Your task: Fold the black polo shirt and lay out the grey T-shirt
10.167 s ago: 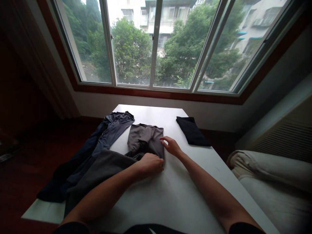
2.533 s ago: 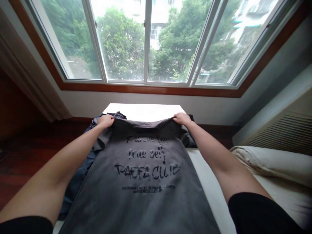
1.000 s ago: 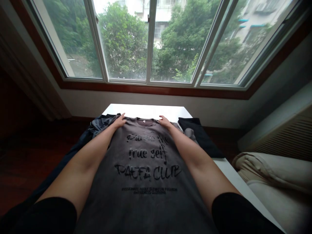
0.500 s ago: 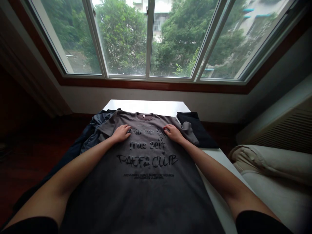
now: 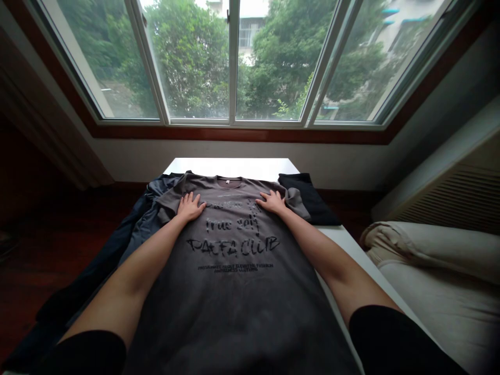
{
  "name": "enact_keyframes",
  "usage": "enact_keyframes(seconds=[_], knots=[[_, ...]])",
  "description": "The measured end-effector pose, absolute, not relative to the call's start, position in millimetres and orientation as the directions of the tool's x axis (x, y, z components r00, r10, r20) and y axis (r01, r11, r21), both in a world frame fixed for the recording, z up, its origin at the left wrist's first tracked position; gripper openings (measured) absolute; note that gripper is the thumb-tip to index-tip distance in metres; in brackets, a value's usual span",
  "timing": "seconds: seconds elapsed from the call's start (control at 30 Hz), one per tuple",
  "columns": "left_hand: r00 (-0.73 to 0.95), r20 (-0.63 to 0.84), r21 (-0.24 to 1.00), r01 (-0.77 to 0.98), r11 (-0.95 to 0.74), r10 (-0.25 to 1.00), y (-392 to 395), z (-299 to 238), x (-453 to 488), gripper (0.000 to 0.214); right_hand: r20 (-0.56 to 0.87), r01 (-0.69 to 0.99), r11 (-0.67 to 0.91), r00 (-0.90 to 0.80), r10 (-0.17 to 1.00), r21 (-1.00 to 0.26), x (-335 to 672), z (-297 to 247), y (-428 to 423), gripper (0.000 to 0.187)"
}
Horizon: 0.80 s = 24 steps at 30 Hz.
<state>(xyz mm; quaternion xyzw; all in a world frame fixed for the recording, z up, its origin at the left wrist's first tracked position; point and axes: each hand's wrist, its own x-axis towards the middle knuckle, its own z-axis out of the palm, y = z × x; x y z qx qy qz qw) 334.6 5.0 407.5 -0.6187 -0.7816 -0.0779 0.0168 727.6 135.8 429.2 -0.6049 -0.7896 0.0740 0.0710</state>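
Note:
A dark grey T-shirt (image 5: 238,302) with black lettering lies spread front side up, its collar toward the window. My left hand (image 5: 191,207) rests flat on the upper chest near the left sleeve, fingers spread. On the other side of the lettering, my right hand (image 5: 272,201) lies on the cloth with its fingers apart, close to the bunched right sleeve. Neither hand grips anything. The shirt's lower hem is out of sight at the bottom of the view.
Beneath the shirt is a white table (image 5: 230,166). Dark blue clothes (image 5: 113,265) hang over its left side. A folded black garment (image 5: 310,195) lies at the right. Beige bedding (image 5: 433,260) is heaped further right. A window (image 5: 230,67) stands behind the table.
Both hands have shifted slightly outward and toward the collar, and their fingers have spread. The lettering looks smoother at the chest. The view has moved a little.

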Motion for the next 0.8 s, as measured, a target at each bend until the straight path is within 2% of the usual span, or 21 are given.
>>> enact_keyframes(seconds=[0.2,0.8], knots=[[-0.149,0.088,0.166,0.977,0.133,0.985,16.4,413.5,360.9,0.088,0.009,0.926,0.330,-0.334,0.942,-0.182,679.6,423.9,130.3,0.079],[-0.104,0.008,0.187,0.977,0.100,0.995,67.8,416.4,364.3,0.085,-0.049,0.933,0.293,-0.309,0.950,-0.211,671.1,432.4,163.6,0.076]])
